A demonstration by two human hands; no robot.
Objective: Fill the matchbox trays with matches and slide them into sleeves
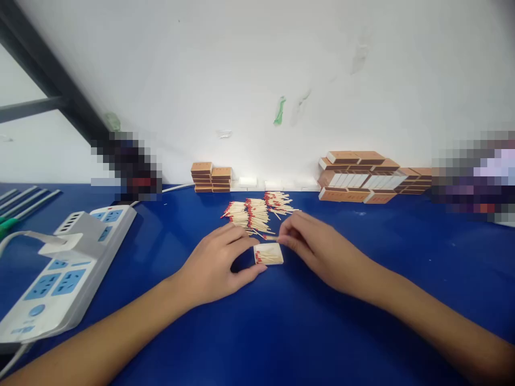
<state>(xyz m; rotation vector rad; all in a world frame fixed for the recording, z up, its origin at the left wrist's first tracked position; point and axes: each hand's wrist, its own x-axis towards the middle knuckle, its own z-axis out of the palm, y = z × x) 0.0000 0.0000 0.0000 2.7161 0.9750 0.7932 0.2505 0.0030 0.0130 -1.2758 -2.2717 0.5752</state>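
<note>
A small white matchbox tray [277, 258] lies on the blue table with several red-tipped matches in it, heads to the left. My left hand [219, 262] holds the tray at its left end, thumb at the near edge and forefinger at the far edge. My right hand [308, 241] is just beyond the tray's right end, with thumb and forefinger pinched on matches [270, 237] whose red heads point left. How many it holds I cannot tell. Just behind lies a loose pile of matches [257, 213].
Brown matchboxes are stacked at the back left [211, 179] and back right [356, 195] against the white wall [249, 69]. White trays [247, 182] lie between them. A white power strip [86, 289] with a plugged-in cable occupies the left side.
</note>
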